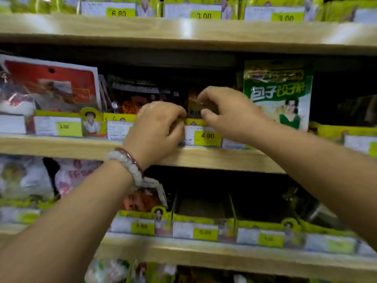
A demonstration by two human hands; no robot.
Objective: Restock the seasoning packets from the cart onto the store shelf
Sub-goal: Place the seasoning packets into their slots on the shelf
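Step in hand: seating a dark seasoning packet (195, 108) into its slot on the middle shelf (214, 158), directly above the yellow 4.00 price tag (207, 136). Right hand (226, 113) sits above and just right of that tag, grip pinching the packet's top edge between thumb and curled fingers. Left hand (157, 127) is just left of the tag, fingers curled against the packet's lower left corner and the label strip; whether it truly pinches the packet or only steadies it is hard to tell, the frame is blurred there. Beaded bracelets (130, 166) on the left wrist, below and left of the tag. More dark packets (140, 94) stand up and left of the tag; a red-and-white packet (51, 86) is far left of it; a green dumpling-seasoning bag (279, 92) stands up and right of it, just beside the right hand. Cart not in view. Judgement: placement looks mid-way, the packet is inside the slot but not yet let go. Next move calls for pushing the packet down and back behind the label strip until it stands upright, then releasing both hands without knocking the green bag or tipping the neighbouring dark packets, before going back to the cart for more.
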